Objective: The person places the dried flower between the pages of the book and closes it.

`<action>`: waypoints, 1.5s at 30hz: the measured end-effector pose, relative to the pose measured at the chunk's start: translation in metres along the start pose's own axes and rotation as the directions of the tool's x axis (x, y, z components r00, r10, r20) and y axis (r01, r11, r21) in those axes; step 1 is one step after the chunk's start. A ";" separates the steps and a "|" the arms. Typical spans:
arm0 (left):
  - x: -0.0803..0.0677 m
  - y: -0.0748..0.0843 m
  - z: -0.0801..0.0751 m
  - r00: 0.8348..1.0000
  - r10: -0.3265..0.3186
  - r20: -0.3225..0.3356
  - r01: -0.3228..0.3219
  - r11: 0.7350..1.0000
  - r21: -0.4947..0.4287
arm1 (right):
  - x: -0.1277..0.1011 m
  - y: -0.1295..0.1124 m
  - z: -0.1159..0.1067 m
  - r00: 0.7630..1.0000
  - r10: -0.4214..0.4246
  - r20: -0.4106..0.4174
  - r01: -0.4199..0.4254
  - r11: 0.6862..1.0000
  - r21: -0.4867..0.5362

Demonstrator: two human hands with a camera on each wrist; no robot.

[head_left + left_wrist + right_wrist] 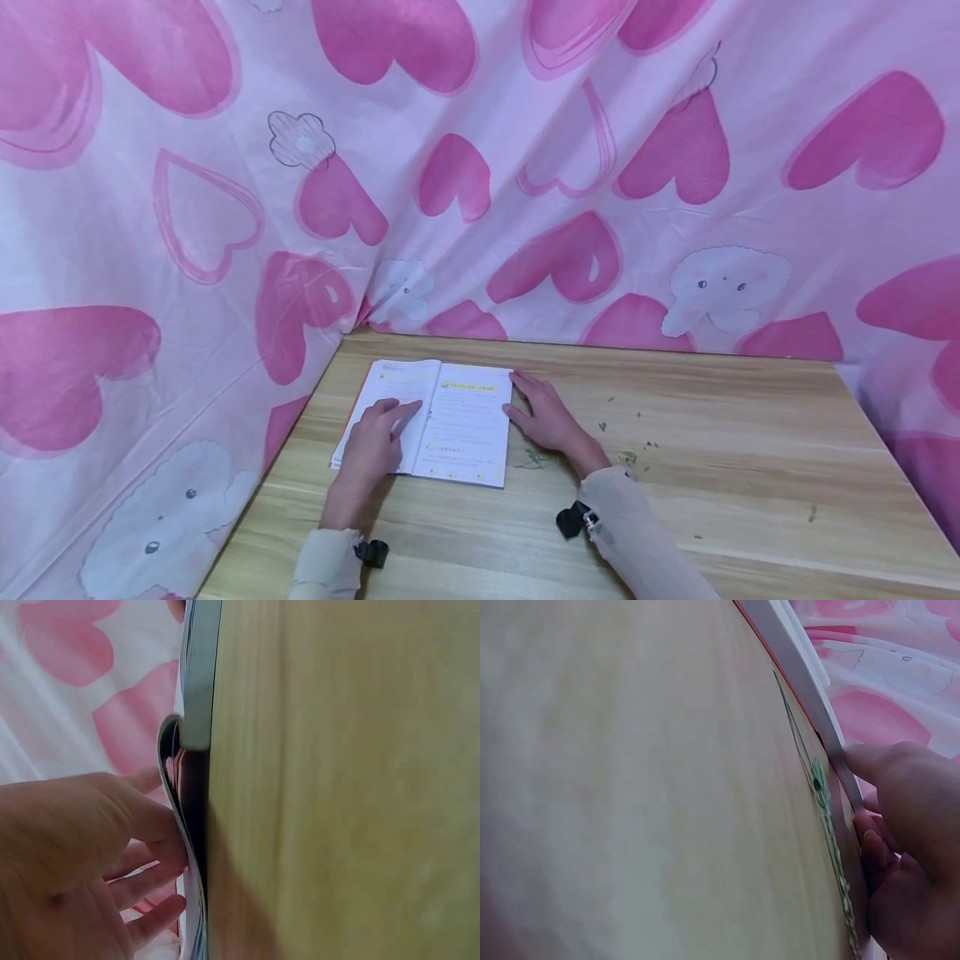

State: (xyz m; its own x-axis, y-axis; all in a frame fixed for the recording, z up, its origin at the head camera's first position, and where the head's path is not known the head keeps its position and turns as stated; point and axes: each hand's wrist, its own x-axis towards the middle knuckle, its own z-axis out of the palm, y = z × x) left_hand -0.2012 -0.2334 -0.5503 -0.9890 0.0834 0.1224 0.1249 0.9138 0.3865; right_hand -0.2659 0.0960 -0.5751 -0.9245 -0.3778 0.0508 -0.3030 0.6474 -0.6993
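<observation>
On the table (pixel 712 467), both hands (pixel 372 446) (pixel 547 417) rest flat, fingers straight, on open book (pixel 461 417)

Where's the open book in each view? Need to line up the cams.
Head: the open book lies flat at the table's far left corner, left hand on its left page, right hand at its right edge.
Left wrist: edge-on, a thin vertical band of pages left of centre, beside the left hand's fingers.
Right wrist: edge-on, a pale diagonal strip at upper right, above the right hand.
Shared landmark: the wooden table.
</observation>
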 end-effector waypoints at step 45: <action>0.000 0.000 0.003 1.000 -0.013 -0.018 0.013 1.000 0.017 | -0.074 0.001 -0.036 0.976 -0.143 0.167 0.167 0.976 -0.140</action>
State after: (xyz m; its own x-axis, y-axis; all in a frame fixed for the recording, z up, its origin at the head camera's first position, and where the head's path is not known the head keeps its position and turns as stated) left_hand -0.2013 -0.2325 -0.5532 -0.9888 0.0645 0.1344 0.1108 0.9212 0.3729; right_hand -0.2067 0.1489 -0.5539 -0.8200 -0.5715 0.0305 -0.4826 0.6617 -0.5738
